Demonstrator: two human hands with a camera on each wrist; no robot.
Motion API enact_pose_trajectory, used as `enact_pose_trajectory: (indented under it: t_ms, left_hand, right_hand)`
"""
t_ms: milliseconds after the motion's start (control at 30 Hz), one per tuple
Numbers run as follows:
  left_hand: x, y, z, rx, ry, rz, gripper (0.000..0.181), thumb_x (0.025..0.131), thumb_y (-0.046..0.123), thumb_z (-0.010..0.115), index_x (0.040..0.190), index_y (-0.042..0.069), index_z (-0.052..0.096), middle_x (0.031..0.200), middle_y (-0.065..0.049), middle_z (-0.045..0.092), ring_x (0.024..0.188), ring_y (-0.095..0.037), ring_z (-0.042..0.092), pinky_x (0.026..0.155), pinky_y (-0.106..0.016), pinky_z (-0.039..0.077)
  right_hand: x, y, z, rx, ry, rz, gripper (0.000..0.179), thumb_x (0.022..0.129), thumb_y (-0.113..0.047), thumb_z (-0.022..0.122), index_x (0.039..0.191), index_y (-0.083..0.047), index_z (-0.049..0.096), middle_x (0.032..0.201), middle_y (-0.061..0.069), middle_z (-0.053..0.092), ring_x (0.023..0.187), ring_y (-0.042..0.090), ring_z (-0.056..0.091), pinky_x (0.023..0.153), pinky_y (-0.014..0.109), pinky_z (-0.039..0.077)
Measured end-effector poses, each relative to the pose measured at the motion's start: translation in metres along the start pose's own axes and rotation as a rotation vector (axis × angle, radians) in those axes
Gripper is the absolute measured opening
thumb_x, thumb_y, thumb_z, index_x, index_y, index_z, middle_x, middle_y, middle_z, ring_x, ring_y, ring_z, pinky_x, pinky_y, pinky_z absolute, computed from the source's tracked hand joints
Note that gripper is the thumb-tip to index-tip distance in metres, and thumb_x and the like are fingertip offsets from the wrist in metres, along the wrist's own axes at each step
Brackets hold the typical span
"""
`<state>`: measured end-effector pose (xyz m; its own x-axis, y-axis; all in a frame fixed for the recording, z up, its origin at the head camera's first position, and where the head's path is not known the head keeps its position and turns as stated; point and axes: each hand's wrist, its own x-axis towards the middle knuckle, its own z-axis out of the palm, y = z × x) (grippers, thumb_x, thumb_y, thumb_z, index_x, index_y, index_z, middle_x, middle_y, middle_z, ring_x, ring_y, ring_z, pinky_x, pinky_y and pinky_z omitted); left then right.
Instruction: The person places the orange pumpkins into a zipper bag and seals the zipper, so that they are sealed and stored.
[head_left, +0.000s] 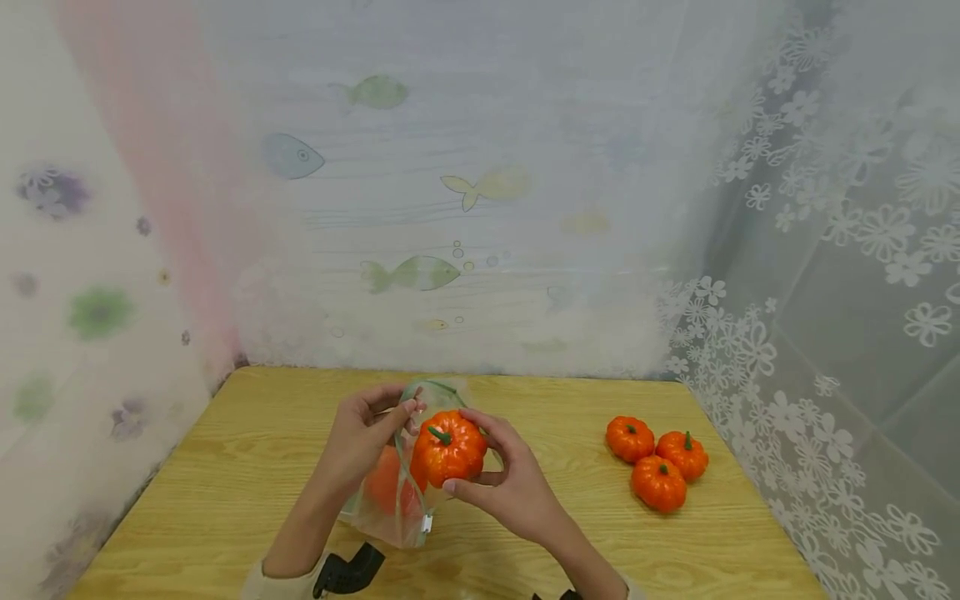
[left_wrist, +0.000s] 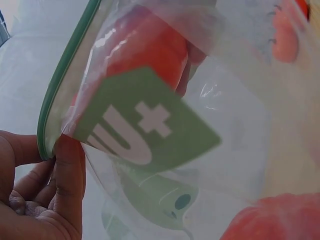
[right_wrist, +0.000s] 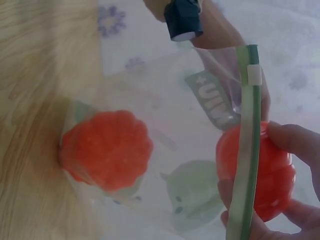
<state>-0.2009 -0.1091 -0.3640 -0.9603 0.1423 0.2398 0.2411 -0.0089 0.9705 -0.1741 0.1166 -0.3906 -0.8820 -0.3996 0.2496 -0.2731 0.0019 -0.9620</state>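
My left hand [head_left: 360,437] pinches the green-edged rim of a clear zip bag [head_left: 372,521] between thumb and fingers. In my right hand [head_left: 521,483] is a glossy orange toy pumpkin [head_left: 453,454] with a green stem, gripped between thumb and fingers at the bag's open mouth. The right wrist view shows this pumpkin partly behind the green zip strip [right_wrist: 247,150], partly inside the bag. Lower in the bag lies another orange pumpkin [right_wrist: 107,150], seen through the plastic. A white slider [right_wrist: 254,75] sits at one end of the zip.
Three more orange pumpkins, a back left one [head_left: 630,439], a right one [head_left: 682,456] and a front one [head_left: 658,483], stand clustered on the right of the wooden table [head_left: 255,433]. Patterned curtains [head_left: 487,317] hang behind and beside the table.
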Motion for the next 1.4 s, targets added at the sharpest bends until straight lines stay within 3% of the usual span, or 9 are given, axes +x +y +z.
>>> enact_pose_trajectory:
  t_ms: [200, 567, 1133, 1400]
  left_hand:
    - [-0.0007, -0.0014, 0.0006, 0.001, 0.007, -0.01, 0.028, 0.101, 0.007, 0.063, 0.123, -0.01, 0.064, 0.106, -0.015, 0.073, 0.073, -0.009, 0.066, 0.062, -0.022, 0.058]
    - [-0.0017, -0.0026, 0.0001, -0.004, -0.006, -0.019, 0.03, 0.102, 0.008, 0.062, 0.126, -0.01, 0.062, 0.097, 0.006, 0.075, 0.073, -0.008, 0.067, 0.064, -0.022, 0.059]
    - [-0.0025, 0.0011, -0.0012, -0.004, -0.025, -0.008, 0.029, 0.102, 0.006, 0.061, 0.125, -0.011, 0.061, 0.097, 0.008, 0.075, 0.072, -0.008, 0.066, 0.065, -0.022, 0.059]
    - [-0.0033, 0.0029, -0.0034, -0.03, -0.034, -0.004, 0.03, 0.103, 0.008, 0.062, 0.124, -0.012, 0.061, 0.096, 0.005, 0.074, 0.07, -0.01, 0.066, 0.064, -0.024, 0.06]
  right_hand:
    - [0.0001, 0.0003, 0.0, -0.029, 0.005, 0.013, 0.076, 0.085, -0.007, 0.083, 0.151, -0.018, 0.048, 0.147, 0.009, 0.044, 0.133, 0.038, 0.049, 0.084, 0.035, 0.062]
    - [0.0007, 0.0021, 0.0002, -0.117, 0.005, 0.045, 0.069, 0.087, -0.014, 0.083, 0.147, -0.027, 0.051, 0.142, 0.013, 0.044, 0.125, 0.034, 0.052, 0.083, 0.032, 0.062]
    - [0.0054, 0.0, 0.0049, -0.172, -0.034, 0.063, 0.071, 0.089, -0.015, 0.081, 0.15, -0.027, 0.047, 0.143, 0.014, 0.043, 0.125, 0.033, 0.055, 0.083, 0.03, 0.062]
    - [0.0045, 0.0002, 0.0052, -0.157, -0.063, 0.071, 0.07, 0.092, -0.017, 0.078, 0.152, -0.03, 0.045, 0.146, 0.011, 0.04, 0.134, 0.035, 0.043, 0.088, 0.031, 0.061]
